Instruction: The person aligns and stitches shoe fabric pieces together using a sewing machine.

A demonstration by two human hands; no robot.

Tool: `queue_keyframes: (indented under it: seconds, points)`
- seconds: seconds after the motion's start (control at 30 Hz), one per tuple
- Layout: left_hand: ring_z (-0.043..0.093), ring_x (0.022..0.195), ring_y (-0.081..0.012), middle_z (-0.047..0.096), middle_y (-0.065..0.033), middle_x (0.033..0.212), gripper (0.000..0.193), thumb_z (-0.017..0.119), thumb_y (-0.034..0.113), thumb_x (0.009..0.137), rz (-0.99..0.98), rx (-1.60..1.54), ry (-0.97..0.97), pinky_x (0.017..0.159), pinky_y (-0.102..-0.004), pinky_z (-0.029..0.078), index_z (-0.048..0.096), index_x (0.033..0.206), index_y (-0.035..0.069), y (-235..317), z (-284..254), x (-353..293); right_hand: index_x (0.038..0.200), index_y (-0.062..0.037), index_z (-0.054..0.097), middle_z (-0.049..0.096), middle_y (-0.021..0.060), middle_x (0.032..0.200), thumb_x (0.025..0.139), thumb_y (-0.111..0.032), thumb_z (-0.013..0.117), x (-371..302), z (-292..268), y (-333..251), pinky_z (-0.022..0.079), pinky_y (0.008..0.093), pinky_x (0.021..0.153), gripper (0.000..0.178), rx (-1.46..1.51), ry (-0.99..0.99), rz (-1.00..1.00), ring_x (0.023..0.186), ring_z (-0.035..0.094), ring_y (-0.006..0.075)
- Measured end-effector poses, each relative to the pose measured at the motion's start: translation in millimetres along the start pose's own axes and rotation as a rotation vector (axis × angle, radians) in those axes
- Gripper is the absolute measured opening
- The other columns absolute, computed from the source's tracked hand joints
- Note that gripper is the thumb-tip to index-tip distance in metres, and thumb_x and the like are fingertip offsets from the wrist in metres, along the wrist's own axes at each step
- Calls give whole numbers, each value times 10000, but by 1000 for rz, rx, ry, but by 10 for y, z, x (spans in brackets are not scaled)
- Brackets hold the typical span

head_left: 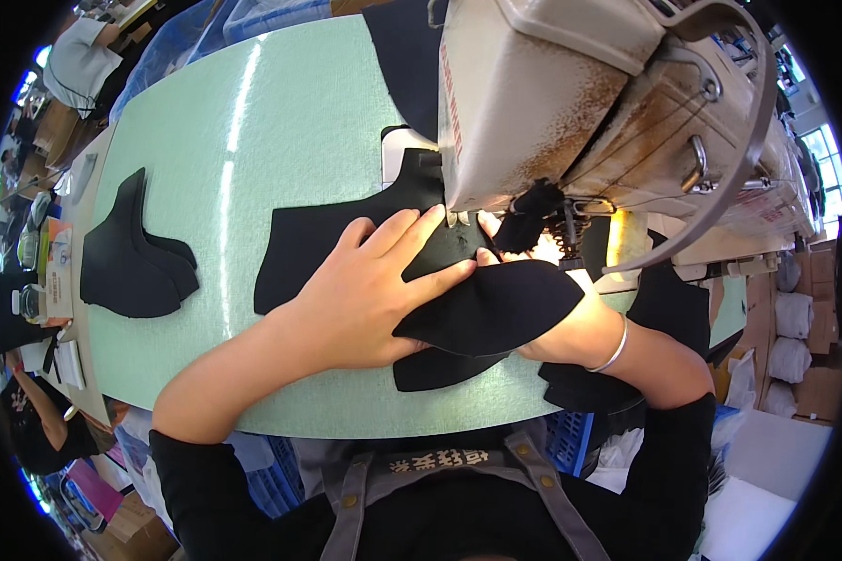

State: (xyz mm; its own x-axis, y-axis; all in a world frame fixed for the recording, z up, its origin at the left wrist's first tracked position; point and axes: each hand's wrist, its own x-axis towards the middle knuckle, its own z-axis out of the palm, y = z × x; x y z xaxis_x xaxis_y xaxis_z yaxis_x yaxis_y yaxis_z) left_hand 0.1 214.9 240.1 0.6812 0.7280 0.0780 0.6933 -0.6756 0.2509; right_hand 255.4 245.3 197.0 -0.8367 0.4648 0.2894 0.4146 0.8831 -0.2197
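A black fabric piece point(323, 234) lies under the needle area of a beige sewing machine point(524, 103), its near part folded up into a rounded flap point(510, 304). My left hand point(370, 290) rests on it with the fingers spread and stretched toward the needle; its thumb tip goes under the flap's edge. From the right, my right hand point(571, 323) reaches behind the flap, which covers much of it. Its fingertips show at the fabric's edge close to the needle, gripping the piece. A silver bangle point(615, 344) circles the right wrist. The needle itself is hidden.
Stacked black cut pieces point(136, 252) lie on the left of the pale green table point(187, 122). More black pieces point(669, 299) sit at the right. Blue crates point(566, 439) stand below the near edge. Other people, including one in a grey shirt point(82, 61), are at the left.
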Motion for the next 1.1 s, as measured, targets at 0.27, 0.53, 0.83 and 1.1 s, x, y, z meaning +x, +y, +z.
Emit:
queue_keyframes:
  seconds: [0.27, 0.53, 0.83, 1.1]
  points:
    - [404, 1298, -338, 388, -218, 1462, 686, 758, 144, 619, 54, -53, -21, 961, -460, 372, 601, 1286, 193, -166, -17, -6, 1167, -79, 617, 613, 94, 1170, 817, -165, 633, 315, -388, -97, 471, 422, 888, 361, 198, 30, 13, 1045, 585, 298]
    - [396, 1301, -405, 452, -206, 1309, 626, 721, 41, 655, -61, -104, 56, 1008, -569, 404, 568, 1263, 49, 101, 106, -28, 1348, -61, 512, 601, 88, 1175, 808, -172, 602, 58, -309, 81, 516, 397, 837, 559, -227, -59, -91, 1050, 620, 267]
    - [392, 1326, -387, 489, -156, 1308, 594, 630, -46, 704, -28, -92, 42, 1056, -566, 371, 579, 1277, 104, -43, 104, -51, 1437, -154, 448, 599, 85, 1221, 834, -192, 527, 84, -297, 37, 500, 467, 822, 609, -133, -37, -53, 1079, 599, 308]
    - [404, 1347, -311, 506, -125, 1307, 612, 615, -111, 644, 55, -212, -38, 1080, -528, 349, 665, 1183, 176, -282, 31, 22, 1384, -152, 521, 518, 88, 1420, 662, 49, 524, 148, -380, 382, 394, 424, 1064, 750, -65, -349, 30, 1268, 517, 290]
